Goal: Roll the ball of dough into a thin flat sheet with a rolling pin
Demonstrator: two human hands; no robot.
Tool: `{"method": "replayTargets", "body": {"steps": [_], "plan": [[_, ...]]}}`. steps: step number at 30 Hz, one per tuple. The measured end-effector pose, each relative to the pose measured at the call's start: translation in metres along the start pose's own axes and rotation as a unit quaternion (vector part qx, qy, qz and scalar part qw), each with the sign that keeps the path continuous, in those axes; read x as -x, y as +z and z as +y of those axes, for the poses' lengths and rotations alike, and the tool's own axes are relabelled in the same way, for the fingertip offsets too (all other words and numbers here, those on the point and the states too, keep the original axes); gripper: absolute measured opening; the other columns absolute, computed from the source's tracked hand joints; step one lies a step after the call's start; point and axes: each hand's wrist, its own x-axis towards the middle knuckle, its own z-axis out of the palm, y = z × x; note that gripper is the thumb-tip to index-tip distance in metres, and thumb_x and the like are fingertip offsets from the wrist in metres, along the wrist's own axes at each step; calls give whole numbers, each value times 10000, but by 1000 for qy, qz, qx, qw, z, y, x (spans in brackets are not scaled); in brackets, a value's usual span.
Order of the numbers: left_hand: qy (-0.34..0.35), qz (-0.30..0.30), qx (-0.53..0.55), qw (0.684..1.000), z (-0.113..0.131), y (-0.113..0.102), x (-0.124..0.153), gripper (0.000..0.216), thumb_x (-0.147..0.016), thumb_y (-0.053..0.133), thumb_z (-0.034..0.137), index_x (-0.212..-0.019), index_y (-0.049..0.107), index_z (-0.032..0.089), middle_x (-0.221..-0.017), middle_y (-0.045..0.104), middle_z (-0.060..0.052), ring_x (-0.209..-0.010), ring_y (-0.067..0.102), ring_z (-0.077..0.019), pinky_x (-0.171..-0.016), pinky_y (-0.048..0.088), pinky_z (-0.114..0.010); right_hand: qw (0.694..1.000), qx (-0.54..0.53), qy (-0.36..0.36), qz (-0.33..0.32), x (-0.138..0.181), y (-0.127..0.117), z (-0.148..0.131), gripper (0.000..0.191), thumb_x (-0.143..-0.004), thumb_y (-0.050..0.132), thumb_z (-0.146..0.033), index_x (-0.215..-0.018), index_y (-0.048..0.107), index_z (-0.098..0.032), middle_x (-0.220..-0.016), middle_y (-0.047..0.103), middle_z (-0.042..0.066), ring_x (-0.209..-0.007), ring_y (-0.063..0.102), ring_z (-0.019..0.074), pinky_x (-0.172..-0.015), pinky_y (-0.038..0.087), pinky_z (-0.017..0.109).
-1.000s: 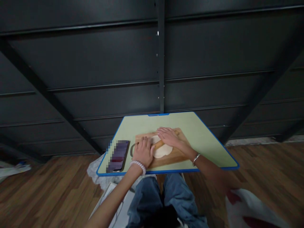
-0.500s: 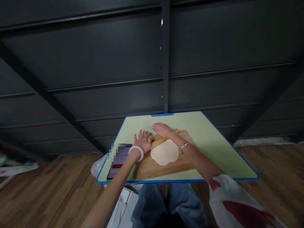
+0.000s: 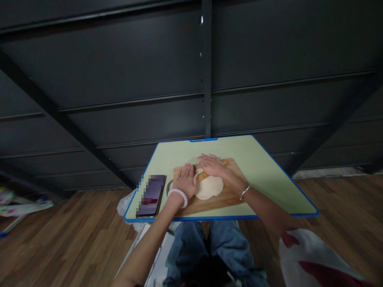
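A flat piece of dough [image 3: 210, 189] is lying on the middle of the wooden board [image 3: 231, 195], and the board is sitting on the pale green worktop [image 3: 275, 191]. A rolling pin [image 3: 203, 175] is lying aslant over the dough, toward the board's far side. The left hand [image 3: 186, 181] is lying flat at the board's left side, fingers out straight, and is hiding the pin's left end. The right hand [image 3: 211, 164] is lying flat over the pin at the board's far side, also with straight fingers. Both hands are resting on the pin, not curling round it. They are covering some dough too. A metal loop [image 3: 169, 186] is peeking out left of the board, partly hidden by the left wrist. Farther left of the board, a phone [image 3: 152, 197] is lying with blurry squares covering one side. The patterned sleeve [image 3: 314, 255], right of the board, is getting cut off.
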Motion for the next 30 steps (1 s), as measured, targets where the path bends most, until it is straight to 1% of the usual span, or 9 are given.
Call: {"method": "replayTargets", "body": {"steps": [3, 6, 11, 16, 19, 21, 26, 30], "plan": [[47, 21, 10, 999, 7, 3, 9, 547, -950, 189, 326, -1353, 347, -8, -1421, 358, -207, -1348, 283, -251, -1096, 261, -400, 999, 5, -22, 31, 17, 0, 0, 376, -906, 331, -162, -1200, 565, -173, -1306, 541, 78, -1272, 412, 191, -1087, 228, 406], [75, 38, 16, 996, 15, 4, 18, 516, -928, 249, 286, -1338, 354, -8, -1406, 374, -224, -1340, 300, -258, -1084, 279, -410, 998, 8, -18, 56, 32, 0, -1, 386, -909, 317, -180, -1188, 583, -156, -1271, 571, 80, -1255, 432, 186, -1089, 228, 396], [96, 29, 22, 995, 24, 1, 30, 529, -889, 313, 235, -1345, 321, -31, -1416, 351, -235, -1332, 313, -261, -1081, 287, -381, 997, -3, -32, 68, 48, -1, -4, 405, -909, 329, -197, -1244, 555, -164, -1309, 538, 64, -1278, 403, 185, -1084, 257, 385], [101, 27, 30, 994, 30, -2, 39, 568, -816, 387, 180, -1363, 309, 46, -1406, 385, -197, -1301, 368, -251, -1048, 333, -381, 993, -47, -57, 90, 66, -10, -4, 417, -940, 293, -217, -1293, 514, -197, -1328, 521, 42, -1279, 403, 178, -1085, 284, 390], [113, 27, 32, 993, 36, -5, 46, 614, -770, 406, 151, -1366, 300, 49, -1382, 412, -197, -1287, 383, -254, -1049, 329, -391, 990, -69, -64, 102, 79, -13, -4, 404, -950, 291, -238, -1263, 543, -196, -1302, 546, 49, -1268, 417, 183, -1079, 303, 400], [124, 29, 33, 991, 40, -7, 51, 630, -756, 398, 137, -1368, 289, 34, -1380, 409, -209, -1287, 379, -259, -1053, 322, -406, 989, -79, -70, 106, 87, -14, -4, 391, -951, 301, -241, -1238, 562, -196, -1282, 563, 54, -1247, 442, 185, -1071, 317, 405], [145, 40, 35, 988, 50, -4, 63, 656, -759, 385, 134, -1380, 252, -28, -1418, 339, -239, -1320, 319, -284, -1078, 282, -418, 984, -111, -85, 109, 103, -13, -4, 361, -945, 336, -217, -1213, 578, -226, -1226, 606, 38, -1204, 484, 183, -1069, 312, 435], [143, 41, 45, 988, 58, -1, 72, 677, -750, 393, 145, -1389, 246, -27, -1452, 281, -236, -1355, 243, -302, -1085, 263, -456, 981, -124, -83, 121, 114, -13, -3, 349, -931, 369, -198, -1199, 591, -220, -1186, 631, 59, -1157, 527, 195, -1056, 327, 463]]}}
